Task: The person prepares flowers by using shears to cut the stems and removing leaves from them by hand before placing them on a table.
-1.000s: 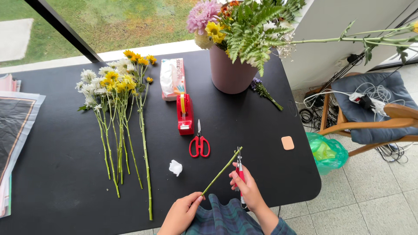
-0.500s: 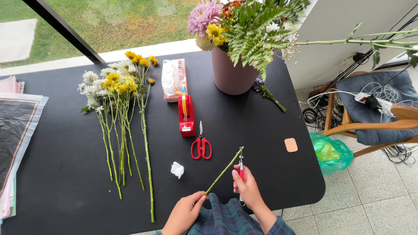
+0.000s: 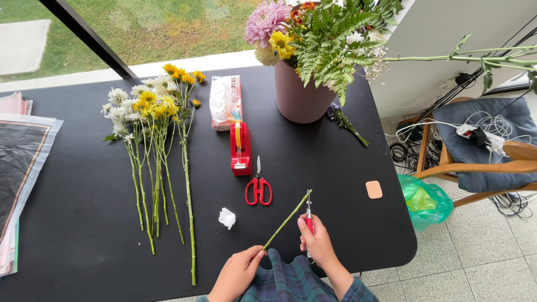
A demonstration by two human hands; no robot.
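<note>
Grip R: right hand (image 3: 317, 241) closed round small red-handled snips (image 3: 308, 219), blades up at top end of green stem (image 3: 286, 221)
Grip L: left hand (image 3: 238, 273) pinching lower end of same stem betw. thumb + fingers, closed on it
Stem pos: bare, no leaves, slants from L hand up-right to snip blades, held just above bench (image 3: 84, 246) near front edge; can't tell if blades are closed on it
Snips: mostly hidden in R fist, only tip + bit of red handle showing
Scissors: red-handled pair (image 3: 258, 187) lying flat on bench, blades pointing away, just beyond stem, not touched
Tape dispenser: red (image 3: 240, 149), upright, behind scissors
Tissue pack (image 3: 226, 102): soft pack, touching far end of dispenser
Paper wad: small white crumple (image 3: 226, 217), left of stem, apart from it
Loose flowers: white + yellow bunch (image 3: 151, 106) laid flat at left, stems toward person
Vase: pink (image 3: 299, 95), far side of bench, w/ ferns, pink + yellow blooms
Sprig: small purple one (image 3: 345, 121) lying beside vase base
Pad: small tan square (image 3: 373, 189) near R edge of bench
Off bench: green bag (image 3: 425, 201) on floor, wooden chair (image 3: 481, 151) w/ cables on cushion
Left edge: stacked paper sheets (image 3: 22, 168)
</note>
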